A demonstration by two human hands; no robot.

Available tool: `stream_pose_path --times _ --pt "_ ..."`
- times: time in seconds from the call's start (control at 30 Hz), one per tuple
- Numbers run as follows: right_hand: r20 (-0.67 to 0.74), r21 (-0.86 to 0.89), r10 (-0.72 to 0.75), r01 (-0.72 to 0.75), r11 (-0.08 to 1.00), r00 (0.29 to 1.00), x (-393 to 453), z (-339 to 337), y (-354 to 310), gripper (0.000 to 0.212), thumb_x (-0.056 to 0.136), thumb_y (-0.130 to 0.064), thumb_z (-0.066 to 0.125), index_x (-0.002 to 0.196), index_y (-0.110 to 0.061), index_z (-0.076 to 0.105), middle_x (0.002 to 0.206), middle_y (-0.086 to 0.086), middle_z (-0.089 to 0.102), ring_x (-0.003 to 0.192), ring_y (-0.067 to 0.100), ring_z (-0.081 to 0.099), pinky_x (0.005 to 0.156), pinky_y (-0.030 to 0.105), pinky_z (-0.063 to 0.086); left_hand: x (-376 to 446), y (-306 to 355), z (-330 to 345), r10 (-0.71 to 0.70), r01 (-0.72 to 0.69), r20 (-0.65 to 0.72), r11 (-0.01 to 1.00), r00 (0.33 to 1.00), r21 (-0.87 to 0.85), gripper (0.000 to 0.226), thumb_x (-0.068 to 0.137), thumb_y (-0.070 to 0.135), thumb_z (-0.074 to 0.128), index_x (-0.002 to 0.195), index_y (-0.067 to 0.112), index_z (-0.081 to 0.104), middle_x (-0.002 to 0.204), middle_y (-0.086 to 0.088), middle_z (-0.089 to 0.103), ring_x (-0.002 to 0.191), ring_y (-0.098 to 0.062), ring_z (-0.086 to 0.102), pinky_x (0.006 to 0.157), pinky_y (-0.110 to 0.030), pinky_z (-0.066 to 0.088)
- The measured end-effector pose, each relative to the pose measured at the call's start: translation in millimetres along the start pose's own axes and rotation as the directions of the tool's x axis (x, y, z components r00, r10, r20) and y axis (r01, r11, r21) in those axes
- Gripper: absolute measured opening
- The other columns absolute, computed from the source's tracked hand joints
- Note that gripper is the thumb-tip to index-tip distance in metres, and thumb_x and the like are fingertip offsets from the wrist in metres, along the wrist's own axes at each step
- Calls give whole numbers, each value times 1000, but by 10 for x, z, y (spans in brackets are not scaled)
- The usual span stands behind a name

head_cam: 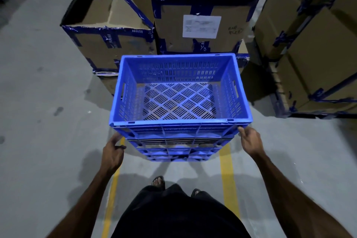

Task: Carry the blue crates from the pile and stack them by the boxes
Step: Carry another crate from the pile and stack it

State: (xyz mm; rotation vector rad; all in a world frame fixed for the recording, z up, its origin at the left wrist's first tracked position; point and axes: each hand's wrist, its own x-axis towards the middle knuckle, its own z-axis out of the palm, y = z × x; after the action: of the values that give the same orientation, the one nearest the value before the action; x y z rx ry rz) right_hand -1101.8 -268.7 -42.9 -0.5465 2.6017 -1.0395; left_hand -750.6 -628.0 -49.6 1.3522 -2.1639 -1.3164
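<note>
**Top crate on the stack, hands at its corners**

While the person stands over it, seen from the head camera, the top blue crate (pixel 180 91) sits on a stack of crates (pixel 178 147) on the floor (pixel 48 102), just in front of the taped cardboard boxes (pixel 201 31). The left hand (pixel 114 149) is at the near left corner below the rim, fingers curled; whether its grip is closed on the plastic or merely beside it I cannot tell, since the corner hides the fingertips. The right hand (pixel 249 140) has its fingertips up against the near right corner under the rim, a loose grip that looks more like touching than holding.

The crate seems seated, though its rim overhangs those beneath, which may be only the lens. If it has not dropped squarely into the crate below, letting go could leave it tilted, and a nudge could slide it off toward the feet (pixel 159 181) in open sandals. The stack also stands across a yellow floor line (pixel 227 164).
</note>
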Motion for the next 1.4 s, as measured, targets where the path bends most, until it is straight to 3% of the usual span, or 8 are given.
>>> stream_pose_path --times 0.17,0.47,0.73,0.87,0.97,1.07,1.2,1.4 --pt "-2 -6 26 -26 1000 1000 1 26 6 63 96 -60 36 104 -8 71 98 20 75 93 40 69 74 36 48 -15 16 15 14 -14 2 1000 1000 25 66 70 7 42 126 37 59 127 4 66 81 -14 74 81 -40 54" --pt "30 33 73 -74 997 997 -82 54 24 52 104 -53 42 109 -10 70 99 9 75 79 23 76 73 40 59 43 -8 50 -106 110 -57 991 993 77 67 79 -15 51 138 13 61 134 -5 67 99 -17 65 89 -36 46" --pt "31 16 87 -88 996 996 -75 53 7 50 104 -52 42 107 -10 69 97 11 75 74 19 75 74 45 60 32 -42 26 -122 122 -11 988 992 91 70 77 -8 56 140 23 60 143 0 62 126 -30 61 94 -41 47" --pt "1 15 88 -88 996 996 -71 80 21 44 104 -51 42 104 -15 68 95 10 75 70 19 75 75 48 60 -38 91 15 -81 80 6 994 997 73 67 77 2 54 138 29 61 129 8 64 103 -1 66 89 -34 44" --pt "-3 16 102 -102 995 995 -80 90 -10 36 106 -47 43 104 -18 65 98 7 73 70 19 75 76 49 60 -35 126 -2 -105 104 2 991 995 86 67 83 -9 55 143 20 59 126 -6 69 109 -22 65 87 -31 40" --pt "6 8 103 -103 995 995 -65 99 33 46 104 -53 41 109 -16 67 99 8 74 71 18 75 75 49 61 -4 89 -34 -111 110 13 990 994 91 70 76 6 53 142 26 60 123 -9 72 113 -30 68 88 -32 43" --pt "32 -26 121 -120 992 992 -24 78 87 54 102 -59 41 108 -13 68 100 11 75 74 19 75 78 49 60 -16 129 -21 -135 133 18 988 991 72 69 78 0 56 139 32 59 118 -6 72 89 -17 68 86 -35 47" --pt "43 -39 85 -83 996 996 11 66 194 75 93 -78 33 99 -12 66 91 8 75 75 20 75 74 51 60 7 50 -17 -135 134 -5 982 991 130 71 79 1 61 146 26 57 117 -9 74 112 -32 67 94 -44 51"
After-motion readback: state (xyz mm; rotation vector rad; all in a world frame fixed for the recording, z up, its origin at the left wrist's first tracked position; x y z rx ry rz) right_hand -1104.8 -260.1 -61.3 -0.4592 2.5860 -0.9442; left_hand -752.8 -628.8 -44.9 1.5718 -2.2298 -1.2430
